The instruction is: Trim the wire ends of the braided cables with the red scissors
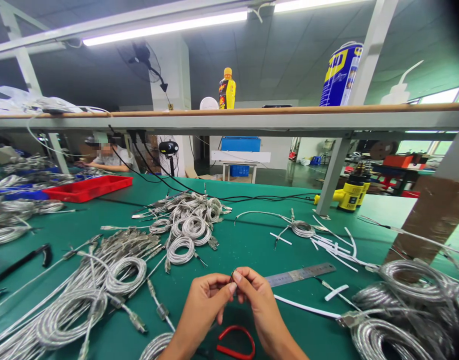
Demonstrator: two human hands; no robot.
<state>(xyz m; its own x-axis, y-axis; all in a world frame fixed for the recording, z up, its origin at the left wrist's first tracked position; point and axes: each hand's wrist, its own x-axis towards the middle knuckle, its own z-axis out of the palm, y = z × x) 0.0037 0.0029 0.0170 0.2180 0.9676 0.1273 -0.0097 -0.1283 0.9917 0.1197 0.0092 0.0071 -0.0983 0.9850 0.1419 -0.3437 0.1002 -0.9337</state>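
Observation:
My left hand (209, 295) and my right hand (256, 295) meet above the front of the green table, thumbs and fingertips pinched together. Between them shows a small dark, thin piece (233, 275), mostly covered by the fingers; its kind is unclear. A white cable or tube (308, 306) runs rightward from beside my right wrist. Just below the hands lies a red curved handle (253, 345), its tool partly out of sight. A steel ruler (300, 274) rests to the right. Left of my left hand are coiled clear-jacketed cables (126, 275) with USB plugs.
More coiled cables (192, 227) are heaped mid-table, with others (413, 300) at right. Short white tubes (332, 247) lie beyond the ruler. A red tray (89, 189) and yellow tool (350, 194) stand farther back. A shelf (229, 120) crosses overhead. Another person (115, 157) sits at back left.

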